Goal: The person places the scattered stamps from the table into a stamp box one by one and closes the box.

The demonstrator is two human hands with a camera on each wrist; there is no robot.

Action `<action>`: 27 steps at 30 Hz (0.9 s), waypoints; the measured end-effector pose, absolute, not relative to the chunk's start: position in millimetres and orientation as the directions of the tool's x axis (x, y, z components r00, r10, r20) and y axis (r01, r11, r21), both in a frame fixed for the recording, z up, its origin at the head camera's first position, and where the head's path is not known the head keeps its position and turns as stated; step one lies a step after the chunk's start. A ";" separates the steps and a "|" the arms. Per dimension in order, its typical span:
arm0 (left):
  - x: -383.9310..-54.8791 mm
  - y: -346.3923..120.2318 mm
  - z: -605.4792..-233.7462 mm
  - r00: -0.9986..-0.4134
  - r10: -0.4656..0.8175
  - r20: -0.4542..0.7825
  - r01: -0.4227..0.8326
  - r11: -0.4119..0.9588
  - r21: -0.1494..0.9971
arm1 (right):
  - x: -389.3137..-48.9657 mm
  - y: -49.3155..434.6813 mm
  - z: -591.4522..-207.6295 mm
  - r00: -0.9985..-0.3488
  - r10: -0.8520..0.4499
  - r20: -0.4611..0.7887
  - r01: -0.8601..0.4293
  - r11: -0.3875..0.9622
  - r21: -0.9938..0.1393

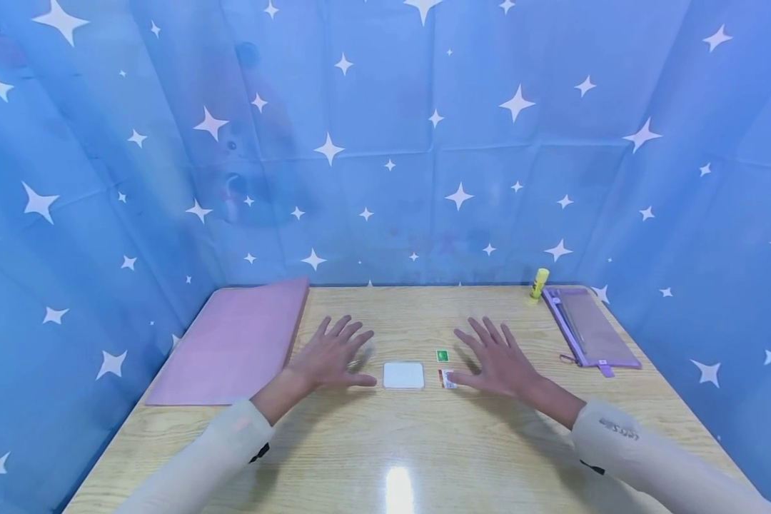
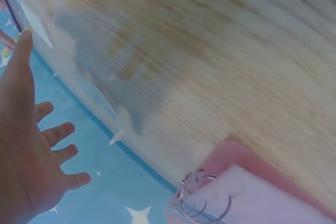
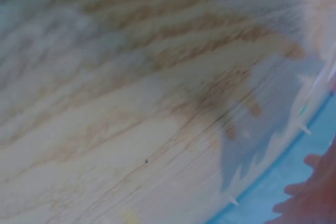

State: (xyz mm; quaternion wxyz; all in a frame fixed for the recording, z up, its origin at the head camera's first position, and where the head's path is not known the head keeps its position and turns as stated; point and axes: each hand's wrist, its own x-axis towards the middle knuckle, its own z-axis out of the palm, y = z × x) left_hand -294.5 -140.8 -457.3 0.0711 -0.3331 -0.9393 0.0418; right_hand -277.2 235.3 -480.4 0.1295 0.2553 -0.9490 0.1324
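Observation:
My left hand (image 1: 333, 359) hovers over the table with its fingers spread, between a pink binder (image 1: 238, 350) and a small white rectangular card or box (image 1: 403, 375). In the left wrist view the left hand (image 2: 26, 135) shows an empty palm. My right hand (image 1: 497, 363) is also spread, palm down, on the other side of the white rectangle. Its thumb overlaps a small red-and-white label (image 1: 445, 380) in the head view. A little green stamp-like square (image 1: 442, 355) lies just behind that label. At the right wrist view's edge, the right hand (image 3: 310, 192) is partly cut off.
A purple zip pouch (image 1: 597, 328) lies at the right, with a yellow glue stick (image 1: 539, 283) standing beside its far corner. Metal rings (image 2: 205, 203) show on the pink binder. A blue star-patterned curtain (image 1: 385, 143) borders the wooden table (image 1: 334, 457).

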 end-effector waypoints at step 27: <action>-289.6 -113.8 -464.1 -0.634 0.761 0.137 0.771 0.636 0.035 | -256.6 218.4 -483.9 -0.746 -0.541 0.389 -0.629 0.764 -0.143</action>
